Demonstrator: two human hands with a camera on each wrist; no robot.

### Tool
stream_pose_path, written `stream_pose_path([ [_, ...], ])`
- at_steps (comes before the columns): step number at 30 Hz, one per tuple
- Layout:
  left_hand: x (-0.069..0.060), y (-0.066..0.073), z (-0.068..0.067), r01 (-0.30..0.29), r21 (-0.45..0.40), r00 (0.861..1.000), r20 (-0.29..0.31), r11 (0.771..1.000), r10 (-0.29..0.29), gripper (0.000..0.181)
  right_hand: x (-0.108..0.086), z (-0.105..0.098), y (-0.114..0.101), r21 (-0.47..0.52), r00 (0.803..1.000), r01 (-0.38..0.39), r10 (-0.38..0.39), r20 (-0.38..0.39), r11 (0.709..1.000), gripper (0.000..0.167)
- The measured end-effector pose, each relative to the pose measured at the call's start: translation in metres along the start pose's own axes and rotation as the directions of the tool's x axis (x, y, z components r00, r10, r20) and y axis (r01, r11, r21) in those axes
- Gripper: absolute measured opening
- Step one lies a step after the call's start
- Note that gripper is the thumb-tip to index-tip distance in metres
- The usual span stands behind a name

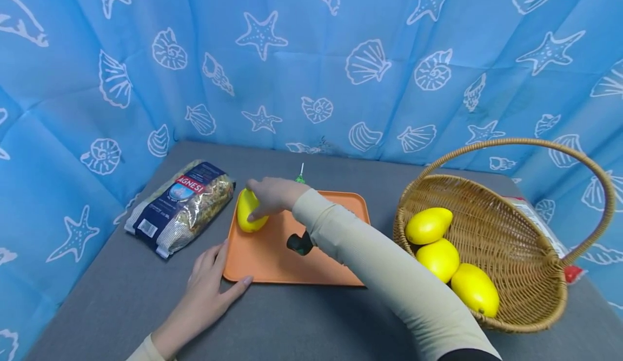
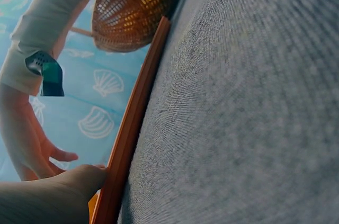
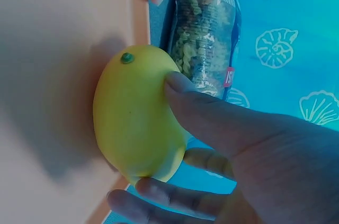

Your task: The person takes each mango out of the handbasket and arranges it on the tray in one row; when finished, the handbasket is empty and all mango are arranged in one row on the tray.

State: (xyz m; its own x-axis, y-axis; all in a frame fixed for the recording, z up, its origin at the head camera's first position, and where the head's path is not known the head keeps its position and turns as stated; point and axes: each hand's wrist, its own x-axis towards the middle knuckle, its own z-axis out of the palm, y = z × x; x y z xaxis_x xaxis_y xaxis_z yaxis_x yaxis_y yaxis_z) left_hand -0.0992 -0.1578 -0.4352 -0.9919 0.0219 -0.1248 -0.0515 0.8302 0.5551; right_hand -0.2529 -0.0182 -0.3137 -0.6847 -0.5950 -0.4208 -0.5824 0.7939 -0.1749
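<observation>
An orange tray (image 1: 272, 261) lies on the grey table, a yellow fruit (image 1: 246, 209) in its back left corner. My right hand (image 1: 274, 193) pinches that fruit from above; in the right wrist view, the thumb of the hand (image 3: 265, 150) presses one side of the fruit (image 3: 135, 113) and the fingertips touch its lower end. My left hand (image 1: 209, 285) rests at the tray's front left corner, fingers spread along the left side, thumb at the front edge. In the left wrist view, the thumb of that hand (image 2: 63, 189) touches the rim of the tray (image 2: 130, 128).
To the left lies a pasta bag (image 1: 185, 204). A wicker basket (image 1: 516, 247) with a tall handle, holding several yellow fruits (image 1: 438, 258), stands at the right, a partly hidden package (image 1: 540, 223) behind it. A small green object (image 1: 300, 179) is behind the tray. Blue curtains (image 1: 311, 80) surround the table.
</observation>
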Motion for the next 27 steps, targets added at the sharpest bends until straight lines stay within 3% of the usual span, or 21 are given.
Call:
stream_pose_path([
  [10, -0.0013, -0.0009, -0.002, -0.063, -0.015, 0.997, -0.038, 0.998, 0.062, 0.096, -0.001, -0.0024, -0.0007, -0.033, 1.0, -0.016, 0.016, 0.008, 0.999, 0.077],
  [27, -0.0008, -0.003, -0.002, -0.043, -0.011, 0.999, 0.006, 0.999, 0.043, 0.1, -0.0081, -0.0058, 0.001, -0.061, 1.0, -0.02, 0.021, 0.008, 0.998, 0.078],
])
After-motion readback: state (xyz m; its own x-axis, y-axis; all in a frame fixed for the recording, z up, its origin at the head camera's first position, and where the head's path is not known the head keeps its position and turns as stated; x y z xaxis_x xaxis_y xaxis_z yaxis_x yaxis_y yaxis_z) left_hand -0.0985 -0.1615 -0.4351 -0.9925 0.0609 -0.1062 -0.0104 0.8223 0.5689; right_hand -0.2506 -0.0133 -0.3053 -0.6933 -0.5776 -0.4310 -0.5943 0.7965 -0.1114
